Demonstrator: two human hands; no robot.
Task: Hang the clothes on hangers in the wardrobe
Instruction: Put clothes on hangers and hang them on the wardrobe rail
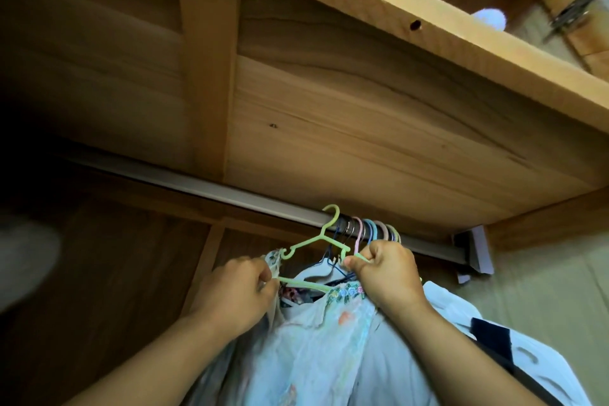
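From the head cam, looking up into the wardrobe: the green hanger (316, 250) has its hook right at the rail (230, 193), looks like it's over it but I honestly can't tell if it's fully seated. The hanger's long axis runs left to right, roughly along the rail, and the pale floral garment (316, 349) droops down from it toward the person. Left hand (239, 293) is curled and pinching the fabric at the hanger's left shoulder, right hand (385, 270) is fisted round the right end of the hanger with cloth. Both hands sit just below the rail, the right one nearer the bunch of pastel hangers (375, 231) already hung on the right. So I'd guess it slides right next.
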